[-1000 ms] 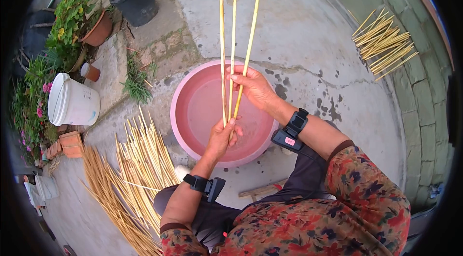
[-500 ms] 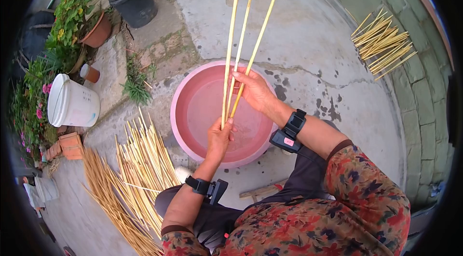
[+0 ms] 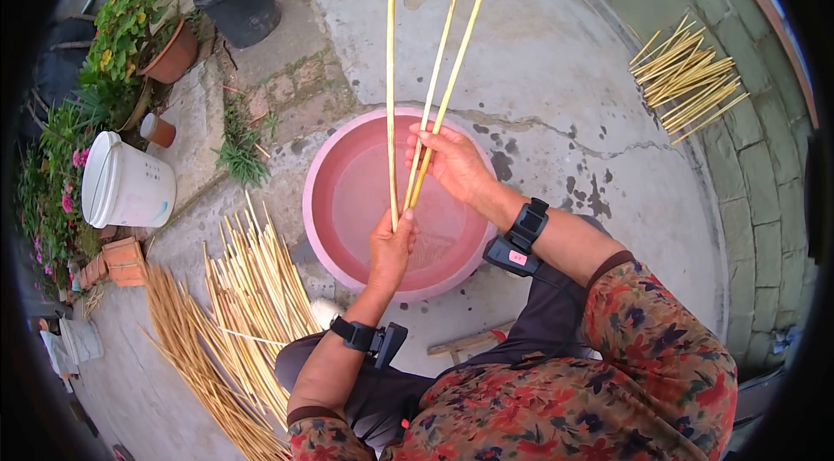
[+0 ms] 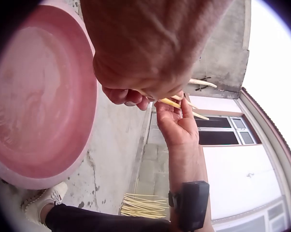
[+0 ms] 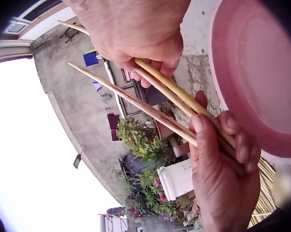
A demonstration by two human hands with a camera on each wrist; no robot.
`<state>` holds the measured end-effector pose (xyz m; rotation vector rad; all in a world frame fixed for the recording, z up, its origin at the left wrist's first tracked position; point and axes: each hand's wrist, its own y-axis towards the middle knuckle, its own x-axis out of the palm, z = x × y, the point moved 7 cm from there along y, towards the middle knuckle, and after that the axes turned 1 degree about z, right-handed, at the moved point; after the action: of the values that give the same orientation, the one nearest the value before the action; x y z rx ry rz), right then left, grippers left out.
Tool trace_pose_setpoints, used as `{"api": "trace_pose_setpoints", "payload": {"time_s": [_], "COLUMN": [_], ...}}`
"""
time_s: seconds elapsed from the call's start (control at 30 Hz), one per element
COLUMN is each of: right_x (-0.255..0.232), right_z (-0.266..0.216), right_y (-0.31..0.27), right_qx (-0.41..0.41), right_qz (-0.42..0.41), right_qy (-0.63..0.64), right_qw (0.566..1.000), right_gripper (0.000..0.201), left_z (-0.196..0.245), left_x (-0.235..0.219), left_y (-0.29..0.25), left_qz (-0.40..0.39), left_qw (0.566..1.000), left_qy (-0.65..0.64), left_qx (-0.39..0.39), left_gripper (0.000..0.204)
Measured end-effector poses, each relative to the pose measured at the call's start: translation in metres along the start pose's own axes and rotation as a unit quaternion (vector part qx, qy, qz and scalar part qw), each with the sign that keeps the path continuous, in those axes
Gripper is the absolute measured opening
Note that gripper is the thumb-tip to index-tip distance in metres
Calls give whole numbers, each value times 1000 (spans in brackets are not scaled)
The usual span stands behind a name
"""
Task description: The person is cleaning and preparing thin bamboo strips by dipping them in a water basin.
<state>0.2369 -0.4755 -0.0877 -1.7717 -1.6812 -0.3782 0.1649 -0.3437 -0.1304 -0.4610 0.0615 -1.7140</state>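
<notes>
Three long, thin, pale yellow peeled sticks [image 3: 391, 70] fan upward over a pink basin [image 3: 314, 239] in the head view. My left hand [image 3: 390, 254] grips all three near their lower ends, its thumb lying along them. Higher up, my right hand [image 3: 459, 167] holds the middle and right sticks between thumb and fingers. The leftmost stick leans apart from the pair, clear of the right hand's fingers. In the right wrist view, the left hand [image 5: 225, 174] curls round the butts, while the right hand [image 5: 135, 34] covers part of the two upper sticks. Shallow clear water shows in the basin.
Two piles of sticks [image 3: 261, 287] lie on the concrete at the left, one paler than the other. A smaller stick pile [image 3: 691, 79] sits by the wall at the right. A white bucket [image 3: 130, 183], a black bucket [image 3: 239, 0] and potted plants stand at the left.
The leftmost stick has swung left, widening the gap from the other two. The middle stick now reaches less high, and my left hand has shifted slightly left.
</notes>
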Motion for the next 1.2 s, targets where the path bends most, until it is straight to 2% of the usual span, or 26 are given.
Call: {"api": "trace_pose_setpoints", "payload": {"time_s": [0.07, 0.27, 0.37, 0.47, 0.5, 0.63, 0.73, 0.83, 0.93, 1.1, 1.2], "right_x": [-1, -7, -14, -3, 3, 5, 9, 5, 4, 4, 8], "right_z": [-1, -10, -12, 14, 21, 26, 39, 30, 24, 23, 24], "right_y": [1, 10, 11, 3, -3, -15, -28, -23, -14, -11, -15], "right_qx": [1, -27, -37, -14, 11, 23, 66, 29, -3, -1, -8], "right_qz": [10, 16, 67, 20, -15, -31, -43, 2, -8, 13, 17], "right_qy": [0, -16, -32, -35, -31, -23, -48, -34, -45, -52, -48], "right_qw": [1000, 999, 997, 999, 999, 999, 996, 999, 999, 999, 999], "right_gripper": [25, 26, 27, 27, 29, 30, 29, 29, 26, 26, 27], "left_z": [-2, -3, -11, -9, -11, -9, -1, 1, -1, 1, 3], "left_x": [2, 8, 13, 16, 15, 5, 6, 9, 14, 12, 12], "left_y": [0, -4, -6, -4, -4, 1, 3, -1, -4, -4, -3], "left_qz": [-23, -44, -65, -83, -82, -61, -46, -39, -46, -25, -15], "left_qw": [999, 998, 993, 992, 992, 996, 996, 996, 996, 998, 996], "left_qy": [-11, -10, -33, -27, -29, -14, -27, -38, -50, -25, -50], "left_qx": [-31, -52, -88, -87, -88, -70, -69, -65, -63, -50, -69], "left_gripper": [19, 20, 23, 21, 21, 19, 20, 21, 22, 23, 22]}}
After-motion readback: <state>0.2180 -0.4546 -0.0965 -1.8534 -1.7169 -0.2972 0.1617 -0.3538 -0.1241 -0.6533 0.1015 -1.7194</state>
